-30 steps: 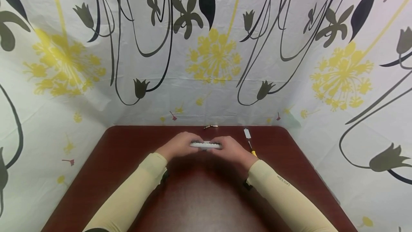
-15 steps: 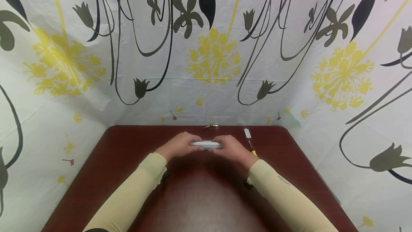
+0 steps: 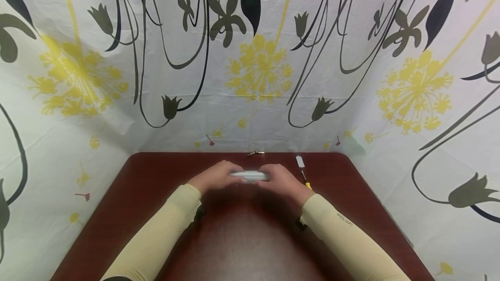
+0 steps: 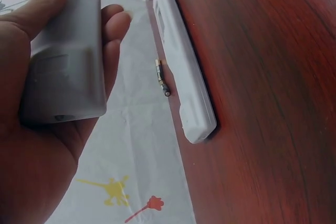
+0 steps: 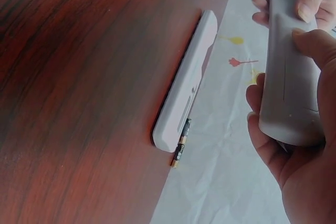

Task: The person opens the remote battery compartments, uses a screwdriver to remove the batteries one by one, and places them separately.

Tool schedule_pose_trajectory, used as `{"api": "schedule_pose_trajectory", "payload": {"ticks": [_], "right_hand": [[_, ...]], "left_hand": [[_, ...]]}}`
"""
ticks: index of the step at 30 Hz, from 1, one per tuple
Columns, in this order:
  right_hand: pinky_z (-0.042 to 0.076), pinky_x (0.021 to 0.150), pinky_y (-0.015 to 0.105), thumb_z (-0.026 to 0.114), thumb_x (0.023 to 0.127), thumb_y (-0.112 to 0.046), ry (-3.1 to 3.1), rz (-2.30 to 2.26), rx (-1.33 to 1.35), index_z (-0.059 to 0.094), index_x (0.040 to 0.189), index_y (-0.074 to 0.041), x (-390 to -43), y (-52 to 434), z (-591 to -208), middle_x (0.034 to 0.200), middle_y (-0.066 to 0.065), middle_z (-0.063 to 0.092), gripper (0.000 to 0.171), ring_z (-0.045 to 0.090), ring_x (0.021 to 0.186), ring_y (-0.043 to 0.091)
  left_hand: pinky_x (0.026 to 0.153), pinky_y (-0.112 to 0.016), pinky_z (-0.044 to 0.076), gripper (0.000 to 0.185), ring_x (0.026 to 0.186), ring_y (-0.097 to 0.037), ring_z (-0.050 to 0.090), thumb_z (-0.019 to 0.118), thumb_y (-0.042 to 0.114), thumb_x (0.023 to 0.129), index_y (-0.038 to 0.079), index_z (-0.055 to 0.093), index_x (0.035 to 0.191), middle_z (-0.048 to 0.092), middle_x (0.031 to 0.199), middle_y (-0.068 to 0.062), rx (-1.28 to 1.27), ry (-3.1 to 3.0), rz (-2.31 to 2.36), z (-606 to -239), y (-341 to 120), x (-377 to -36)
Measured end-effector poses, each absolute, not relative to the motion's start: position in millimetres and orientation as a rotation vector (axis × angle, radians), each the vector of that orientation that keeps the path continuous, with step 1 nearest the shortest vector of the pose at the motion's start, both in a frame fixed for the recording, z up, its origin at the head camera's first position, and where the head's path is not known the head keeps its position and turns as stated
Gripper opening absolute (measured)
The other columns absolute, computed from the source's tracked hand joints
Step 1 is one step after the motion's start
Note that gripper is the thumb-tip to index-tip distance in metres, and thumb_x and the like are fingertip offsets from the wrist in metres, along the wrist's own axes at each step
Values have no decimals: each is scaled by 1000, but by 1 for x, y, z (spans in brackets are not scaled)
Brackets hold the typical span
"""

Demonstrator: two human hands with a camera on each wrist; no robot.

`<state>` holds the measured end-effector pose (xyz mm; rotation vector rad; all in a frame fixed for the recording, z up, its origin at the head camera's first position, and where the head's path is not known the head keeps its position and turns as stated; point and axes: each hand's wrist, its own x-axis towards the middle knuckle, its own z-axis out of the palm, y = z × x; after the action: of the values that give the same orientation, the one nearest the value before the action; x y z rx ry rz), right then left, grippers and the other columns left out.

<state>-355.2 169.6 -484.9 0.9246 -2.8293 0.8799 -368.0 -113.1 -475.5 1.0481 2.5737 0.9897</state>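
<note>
Remote control [image 3: 250, 175], a white slab, is held above the middle of the counter [image 3: 156, 194] by both hands: the left hand [image 3: 215, 176] wraps its fingers round one end with the thumb along the side, and the right hand [image 3: 282, 180] grips the other end, thumb pressed on its face. Compared with 1 second ago, the remote has turned: its buttoned face showed then, and now only a thin pale edge faces the head camera. The hands have hardly moved.

In the wrist views the remote [image 4: 65, 61] hangs clear of the wood, and what looks like its reflection [image 4: 184, 66] shows in the glossy counter. A small battery [image 3: 255, 154] lies by the far edge. To the right of the right hand sits a small white piece [image 3: 300, 161] and a yellow-handled tool [image 3: 306, 181], just beside the right wrist.

Flowered cloth [image 3: 250, 64] walls the counter on 3 sides. Bare wood lies open to the left of the left hand and toward the person.
</note>
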Motion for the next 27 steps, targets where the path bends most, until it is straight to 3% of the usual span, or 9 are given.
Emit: {"api": "schedule_pose_trajectory", "payload": {"ticks": [10, 19, 27], "right_hand": [[57, 83, 37, 87, 98, -37, -2823, 835, 941, 77, 115, -19, -352, 169, -481, 100, -12, 71, 27, 64, 88, 12], [57, 90, 42, 90, 95, -29, -2748, 681, 999, 73, 125, -17, -346, 167, -481, 113, -7, 72, 37, 64, 96, 14], [58, 93, 43, 93, 92, -29, -2744, 571, 1005, 70, 131, -17, -344, 168, -482, 118, -3, 71, 47, 64, 101, 17]], "left_hand": [[77, -38, 61, 20, 79, -19, 73, 76, 49, 105, 29, 82, 104, 79, 92, 1, 982, 2458, 1066, -476, -116, -371], [75, -38, 61, 23, 76, -21, 78, 75, 43, 107, 20, 82, 107, 80, 92, -5, 977, 2421, 1107, -473, -118, -371], [77, -39, 61, 24, 77, -27, 79, 75, 44, 107, 21, 83, 109, 80, 94, -3, 932, 2414, 1125, -470, -118, -368]]}}
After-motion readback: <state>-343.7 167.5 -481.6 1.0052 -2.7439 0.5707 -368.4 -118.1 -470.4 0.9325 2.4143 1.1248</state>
